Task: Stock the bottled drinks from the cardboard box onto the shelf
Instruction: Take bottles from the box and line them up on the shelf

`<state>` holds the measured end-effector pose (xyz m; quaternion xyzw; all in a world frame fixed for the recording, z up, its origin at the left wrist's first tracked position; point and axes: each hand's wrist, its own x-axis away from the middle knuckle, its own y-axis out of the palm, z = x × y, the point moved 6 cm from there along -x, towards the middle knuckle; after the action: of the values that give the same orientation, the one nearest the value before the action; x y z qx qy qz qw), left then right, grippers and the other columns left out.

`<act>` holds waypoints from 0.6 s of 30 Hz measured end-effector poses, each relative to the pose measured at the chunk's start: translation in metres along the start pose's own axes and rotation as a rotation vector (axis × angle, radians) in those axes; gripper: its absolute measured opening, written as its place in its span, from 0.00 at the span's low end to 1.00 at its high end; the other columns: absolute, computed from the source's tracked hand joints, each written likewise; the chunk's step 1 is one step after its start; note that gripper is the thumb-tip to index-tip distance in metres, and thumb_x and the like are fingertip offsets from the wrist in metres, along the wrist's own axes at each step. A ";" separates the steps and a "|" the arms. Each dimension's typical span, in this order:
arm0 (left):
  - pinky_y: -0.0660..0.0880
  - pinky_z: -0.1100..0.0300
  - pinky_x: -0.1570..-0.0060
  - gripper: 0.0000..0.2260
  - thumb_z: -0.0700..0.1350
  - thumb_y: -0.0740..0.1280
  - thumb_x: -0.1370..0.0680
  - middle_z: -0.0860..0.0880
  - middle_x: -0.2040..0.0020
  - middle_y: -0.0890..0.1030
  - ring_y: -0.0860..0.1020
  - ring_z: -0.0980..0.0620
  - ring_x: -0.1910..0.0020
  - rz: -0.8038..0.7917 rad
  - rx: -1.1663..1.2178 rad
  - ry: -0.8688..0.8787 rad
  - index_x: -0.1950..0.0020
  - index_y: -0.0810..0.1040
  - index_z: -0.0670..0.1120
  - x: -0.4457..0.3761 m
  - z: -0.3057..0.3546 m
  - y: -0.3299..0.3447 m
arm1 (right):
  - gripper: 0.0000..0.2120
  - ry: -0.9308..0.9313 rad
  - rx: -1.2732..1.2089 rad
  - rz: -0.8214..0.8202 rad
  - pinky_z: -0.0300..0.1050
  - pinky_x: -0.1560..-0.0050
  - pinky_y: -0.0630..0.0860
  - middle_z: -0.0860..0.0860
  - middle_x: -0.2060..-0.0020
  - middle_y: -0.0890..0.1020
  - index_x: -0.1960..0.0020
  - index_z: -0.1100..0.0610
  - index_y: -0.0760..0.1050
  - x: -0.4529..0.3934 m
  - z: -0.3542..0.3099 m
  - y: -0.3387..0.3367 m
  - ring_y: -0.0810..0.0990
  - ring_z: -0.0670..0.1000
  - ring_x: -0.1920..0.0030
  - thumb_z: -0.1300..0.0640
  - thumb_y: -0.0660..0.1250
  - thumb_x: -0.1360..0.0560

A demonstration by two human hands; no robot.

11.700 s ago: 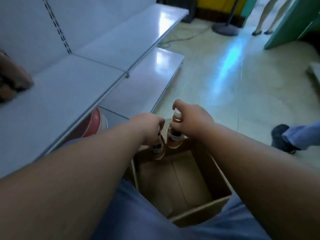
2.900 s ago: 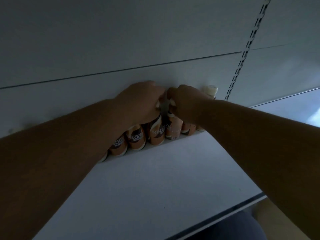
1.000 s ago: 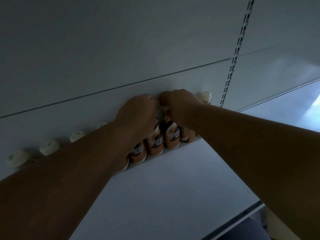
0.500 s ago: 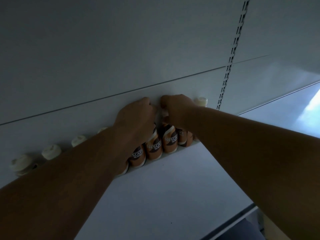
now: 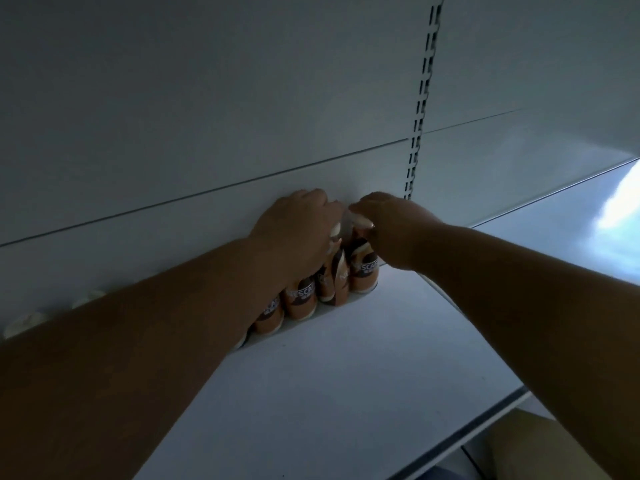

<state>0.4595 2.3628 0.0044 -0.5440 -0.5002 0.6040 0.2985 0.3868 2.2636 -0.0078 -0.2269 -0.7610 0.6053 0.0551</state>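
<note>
Near the middle of the frame I have my left hand and my right hand at the back of the white shelf, each with fingers wrapped around the top of a bottle. The row of bottled drinks stands against the back panel, running toward the lower left. A corner of the cardboard box shows at lower right.

bottle tops: hidden under hands | left bottles: behind forearm | box: cut off
</note>
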 end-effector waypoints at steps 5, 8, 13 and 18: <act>0.76 0.48 0.50 0.13 0.48 0.65 0.24 0.44 0.47 0.77 0.77 0.43 0.49 -0.065 0.030 -0.086 0.40 0.76 0.47 -0.014 0.004 0.016 | 0.15 -0.006 -0.014 0.069 0.45 0.52 0.75 0.55 0.44 0.74 0.37 0.54 0.72 -0.008 0.008 -0.003 0.76 0.53 0.50 0.57 0.65 0.23; 0.74 0.52 0.54 0.10 0.45 0.65 0.24 0.45 0.48 0.77 0.77 0.43 0.51 -0.073 0.087 -0.115 0.44 0.77 0.47 -0.016 0.001 0.018 | 0.14 0.016 -0.032 0.046 0.45 0.55 0.74 0.55 0.48 0.74 0.38 0.55 0.70 -0.008 0.013 -0.004 0.74 0.52 0.54 0.56 0.66 0.23; 0.73 0.52 0.57 0.11 0.40 0.66 0.26 0.45 0.48 0.77 0.77 0.44 0.53 -0.075 0.142 -0.115 0.44 0.77 0.46 -0.017 0.007 0.015 | 0.15 -0.015 -0.018 0.013 0.44 0.55 0.71 0.55 0.48 0.76 0.37 0.56 0.70 -0.012 0.013 -0.009 0.74 0.52 0.52 0.61 0.65 0.24; 0.75 0.49 0.52 0.14 0.47 0.67 0.25 0.43 0.44 0.75 0.76 0.41 0.48 -0.086 0.078 -0.192 0.41 0.75 0.45 -0.014 0.008 0.017 | 0.19 -0.007 0.001 -0.026 0.46 0.54 0.72 0.57 0.47 0.77 0.36 0.58 0.69 -0.018 0.008 0.002 0.75 0.55 0.51 0.54 0.67 0.24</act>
<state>0.4587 2.3422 -0.0074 -0.4496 -0.5254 0.6591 0.2956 0.4003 2.2496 -0.0086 -0.2149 -0.7639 0.6055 0.0605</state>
